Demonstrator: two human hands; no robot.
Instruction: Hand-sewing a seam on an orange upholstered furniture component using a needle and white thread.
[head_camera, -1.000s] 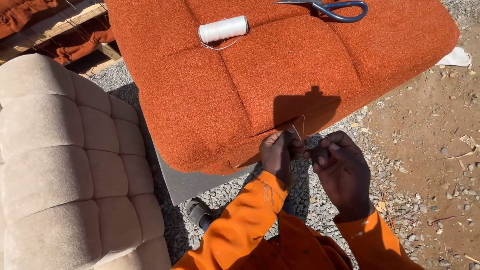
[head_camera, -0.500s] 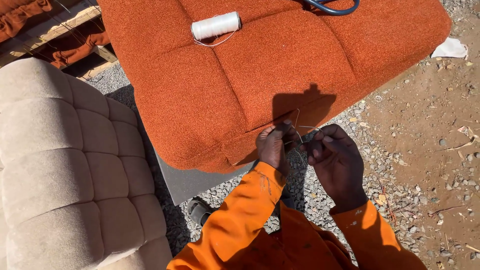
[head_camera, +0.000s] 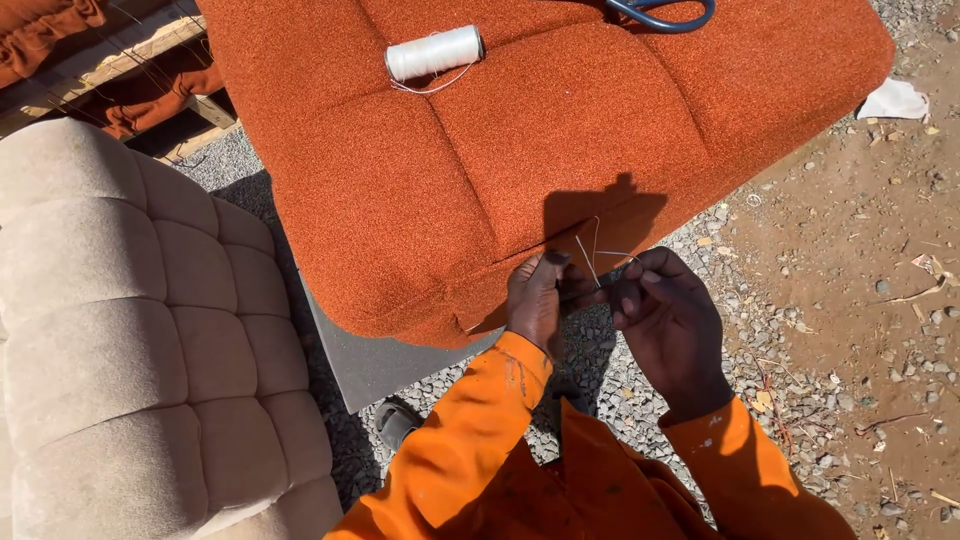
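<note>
Your left hand (head_camera: 537, 300) and right hand (head_camera: 668, 325) meet at the near edge of the orange tufted cushion (head_camera: 520, 150), both pinched shut on a thin white thread (head_camera: 590, 250) that runs up into the fabric. Farther back on the cushion lie a spool of white thread (head_camera: 434, 52) and blue-handled scissors (head_camera: 662, 12); a beige tufted cushion (head_camera: 140, 340) sits to your left.

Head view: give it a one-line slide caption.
Both hands work white thread at the orange cushion's edge.
</note>
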